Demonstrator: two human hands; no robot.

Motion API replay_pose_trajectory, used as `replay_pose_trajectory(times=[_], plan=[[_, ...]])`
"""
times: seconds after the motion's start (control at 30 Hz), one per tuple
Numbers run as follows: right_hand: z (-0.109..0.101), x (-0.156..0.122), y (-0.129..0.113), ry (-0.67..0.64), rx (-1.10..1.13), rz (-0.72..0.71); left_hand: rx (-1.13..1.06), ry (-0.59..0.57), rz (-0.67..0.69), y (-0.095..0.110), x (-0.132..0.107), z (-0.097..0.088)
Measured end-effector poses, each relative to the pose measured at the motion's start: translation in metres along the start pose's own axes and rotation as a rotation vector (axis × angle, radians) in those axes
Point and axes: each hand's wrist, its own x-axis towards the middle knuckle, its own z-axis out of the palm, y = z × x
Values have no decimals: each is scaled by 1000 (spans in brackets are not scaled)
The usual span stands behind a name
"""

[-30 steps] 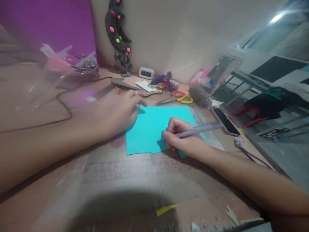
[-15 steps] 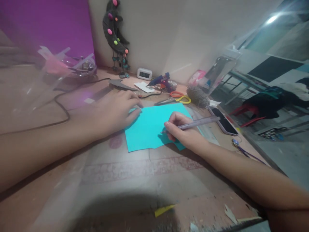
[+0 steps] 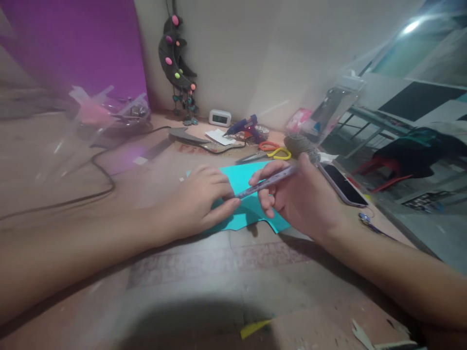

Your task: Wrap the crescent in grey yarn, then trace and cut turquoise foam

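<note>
Head view: pen (image 3: 268, 183) over turquoise paper (image 3: 242, 176)

At centre, the left hand (image 3: 204, 199) pinched the pen's lower end and hid the paper's left part; the right hand's (image 3: 310, 199) fingers lay apart along the shaft, their grip impossible to tell. Scissors (image 3: 280, 154), glue gun (image 3: 241, 127) and clock (image 3: 220, 118) sat upper centre, yarn (image 3: 299, 145) and phone (image 3: 343, 183) right. Red print (image 3: 237, 255) below was unreadable.

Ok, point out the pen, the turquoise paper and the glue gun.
Pen (image 3: 268, 183): head view, middle of its barrel.
Turquoise paper (image 3: 241, 178): head view, bare upper part.
Glue gun (image 3: 241, 125): head view, its blue body.
</note>
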Motion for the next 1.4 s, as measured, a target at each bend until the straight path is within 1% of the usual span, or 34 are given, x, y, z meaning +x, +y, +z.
replay_pose_trajectory(times=[0.1, 0.23, 0.33, 0.43, 0.57, 0.67, 0.8, 0.9, 1.0, 1.1, 1.23, 1.4], plan=[[2, 0, -13, 28, -4, 0, -2, 2, -6, -3, 0, 0], [3, -4, -26, 4, -34, 10, 12, 5, 34, 0, -1, 0], [1, -4, -31, 14, -31, 13, 36, 3, 90, 2, -3, 0], [-3, -1, -31, 59, -38, -13, 67, 10, 159, 3, -6, 1], [-5, 0, -29, 115, -110, -15, 93, 13, 196, 0, -7, 4], [-5, 0, -28, 130, -114, -29, 106, 44, 203, -3, -7, 6], [-6, -1, -27, 133, -63, -34, 99, 101, 223, -5, -6, 9], [-7, -1, -26, 138, -40, -39, 82, 95, 212, -6, -6, 10], [-7, 0, -27, 156, -77, -35, 58, 79, 184, -6, -6, 11], [-6, 0, -28, 141, -124, -26, 47, 72, 174, -5, -6, 10], [-4, 1, -28, 107, -169, -42, 46, 83, 196, -5, -5, 10], [-5, 1, -27, 75, -111, -57, 51, 98, 209, -5, -5, 10]])
